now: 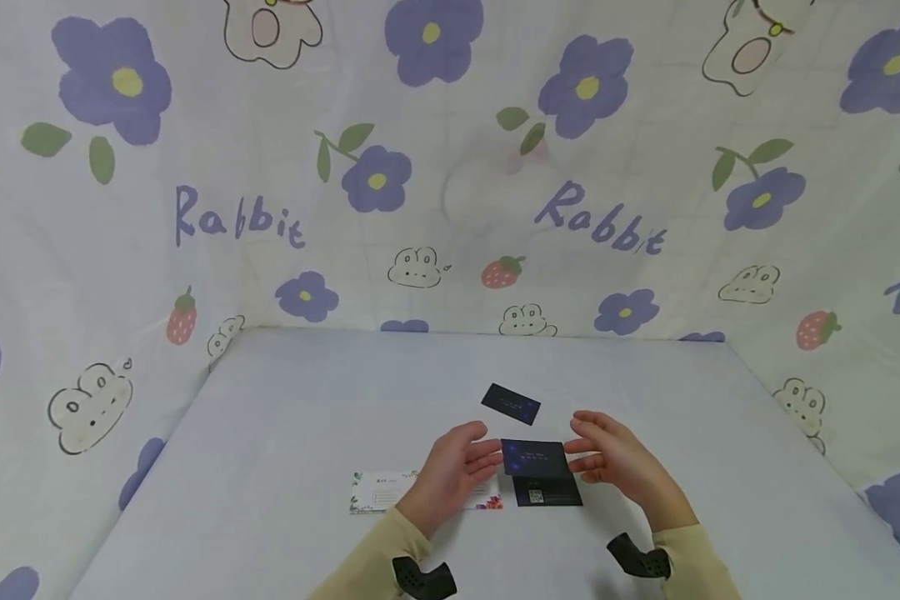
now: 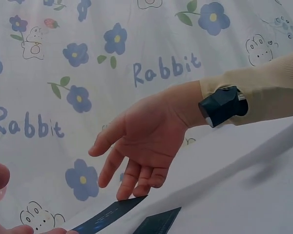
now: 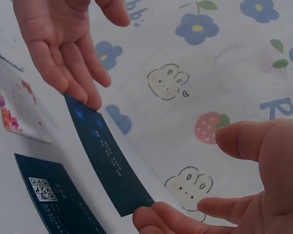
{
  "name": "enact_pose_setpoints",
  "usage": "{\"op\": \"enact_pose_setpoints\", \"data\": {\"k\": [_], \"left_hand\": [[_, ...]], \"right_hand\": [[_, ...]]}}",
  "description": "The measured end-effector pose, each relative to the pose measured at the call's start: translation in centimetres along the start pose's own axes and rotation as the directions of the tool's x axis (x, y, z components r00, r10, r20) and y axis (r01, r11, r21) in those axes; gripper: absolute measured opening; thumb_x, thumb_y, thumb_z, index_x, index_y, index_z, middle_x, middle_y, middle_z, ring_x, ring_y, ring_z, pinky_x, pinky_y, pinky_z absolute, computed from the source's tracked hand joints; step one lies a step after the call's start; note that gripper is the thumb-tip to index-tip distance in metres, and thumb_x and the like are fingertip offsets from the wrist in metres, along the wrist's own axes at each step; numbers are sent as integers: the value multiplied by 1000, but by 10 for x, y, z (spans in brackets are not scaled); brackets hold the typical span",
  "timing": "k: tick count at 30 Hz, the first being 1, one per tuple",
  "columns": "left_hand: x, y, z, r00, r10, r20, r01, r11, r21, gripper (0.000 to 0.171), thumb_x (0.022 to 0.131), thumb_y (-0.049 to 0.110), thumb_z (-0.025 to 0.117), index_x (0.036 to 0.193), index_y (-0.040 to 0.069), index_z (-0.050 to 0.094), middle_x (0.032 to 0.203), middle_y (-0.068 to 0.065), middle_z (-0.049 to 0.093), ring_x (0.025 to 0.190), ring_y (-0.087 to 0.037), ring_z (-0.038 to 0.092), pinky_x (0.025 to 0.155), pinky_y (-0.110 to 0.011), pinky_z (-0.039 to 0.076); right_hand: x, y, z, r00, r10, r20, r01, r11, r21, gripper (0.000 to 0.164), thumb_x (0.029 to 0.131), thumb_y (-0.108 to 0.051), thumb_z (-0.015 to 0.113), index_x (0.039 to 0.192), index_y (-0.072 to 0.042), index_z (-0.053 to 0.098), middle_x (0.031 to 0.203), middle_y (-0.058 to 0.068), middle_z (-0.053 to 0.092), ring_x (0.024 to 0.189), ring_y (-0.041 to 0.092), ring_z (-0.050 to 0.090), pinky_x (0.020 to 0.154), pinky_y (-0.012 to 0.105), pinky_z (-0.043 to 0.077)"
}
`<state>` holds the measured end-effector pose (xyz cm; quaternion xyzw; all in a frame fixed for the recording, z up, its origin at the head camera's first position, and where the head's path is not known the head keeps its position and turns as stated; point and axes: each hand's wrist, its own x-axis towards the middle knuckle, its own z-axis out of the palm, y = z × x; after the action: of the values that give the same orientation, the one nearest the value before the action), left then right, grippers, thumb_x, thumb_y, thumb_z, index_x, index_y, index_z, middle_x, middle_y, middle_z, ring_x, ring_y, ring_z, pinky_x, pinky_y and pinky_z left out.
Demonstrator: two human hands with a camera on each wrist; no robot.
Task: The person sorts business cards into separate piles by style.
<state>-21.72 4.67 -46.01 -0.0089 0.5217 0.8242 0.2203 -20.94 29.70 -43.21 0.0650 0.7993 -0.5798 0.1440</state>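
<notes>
A dark card (image 1: 534,457) with blue specks spans the gap between both hands, its ends at their fingertips. My left hand (image 1: 453,471) is at the card's left end with straight, relaxed fingers, and its thumb stands apart from the card. At the opposite end, my right hand (image 1: 618,462) touches the card with extended fingertips, thumb raised clear. The right wrist view shows the card (image 3: 110,156) slightly bowed between the two sets of fingers. Below it, a second dark card (image 1: 558,493) with a QR code lies on the table, its upper part hidden.
Another dark card (image 1: 511,404) lies farther back on the white table (image 1: 307,400). White cards printed with flowers (image 1: 375,493) lie at the left, partly covered by the left hand and forearm. A patterned curtain (image 1: 435,225) encloses the table's back and sides.
</notes>
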Motion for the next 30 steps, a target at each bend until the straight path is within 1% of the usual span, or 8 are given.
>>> {"op": "enact_pose_setpoints", "data": {"k": [5, 8, 14, 22, 26, 30], "left_hand": [[0, -4, 3, 1000, -13, 12, 13, 999, 32, 66, 102, 26, 48, 153, -9, 27, 150, -38, 45, 136, -46, 53, 119, -54, 39], [-1, -7, 4, 999, -25, 25, 24, 998, 59, 66, 103, 26, 47, 154, -9, 25, 151, -38, 43, 137, -47, 51, 118, -54, 39], [-1, -13, 6, 997, -65, 50, 61, 995, 82, 65, 103, 26, 46, 154, -10, 24, 152, -40, 40, 141, -49, 46, 120, -56, 36], [2, -22, 7, 993, -108, 48, 103, 990, 99, 69, 100, 27, 49, 154, -8, 25, 152, -41, 38, 143, -51, 43, 119, -56, 36], [2, -23, 7, 992, -115, 57, 108, 988, 109, 70, 100, 28, 50, 155, -7, 26, 153, -41, 37, 143, -51, 42, 119, -56, 36], [0, -23, 8, 990, -121, 67, 112, 986, 124, 67, 101, 29, 49, 154, -7, 29, 154, -40, 37, 143, -51, 42, 120, -55, 36]], "right_hand": [[1, 3, 0, 999, 33, -14, -34, 997, -63, 72, 107, -46, 45, 156, 3, 24, 123, 27, 64, 88, 20, 70, 75, 31, 57], [2, 4, 0, 998, 47, -30, -49, 995, -88, 70, 107, -45, 47, 154, 2, 27, 118, 25, 66, 86, 21, 70, 76, 33, 58], [3, 7, 2, 995, 86, -55, -92, 989, -113, 66, 106, -41, 50, 152, 2, 31, 108, 21, 69, 79, 20, 70, 72, 34, 58], [7, 12, 2, 991, 116, -65, -126, 975, -182, 70, 106, -44, 50, 154, 1, 29, 114, 25, 68, 82, 21, 71, 73, 36, 59], [8, 15, 2, 991, 119, -66, -130, 971, -199, 69, 106, -43, 49, 154, 2, 29, 115, 25, 68, 81, 20, 71, 72, 35, 59], [9, 16, 2, 989, 127, -76, -141, 964, -224, 68, 106, -44, 49, 154, 2, 30, 114, 25, 69, 81, 20, 71, 71, 34, 59]]}}
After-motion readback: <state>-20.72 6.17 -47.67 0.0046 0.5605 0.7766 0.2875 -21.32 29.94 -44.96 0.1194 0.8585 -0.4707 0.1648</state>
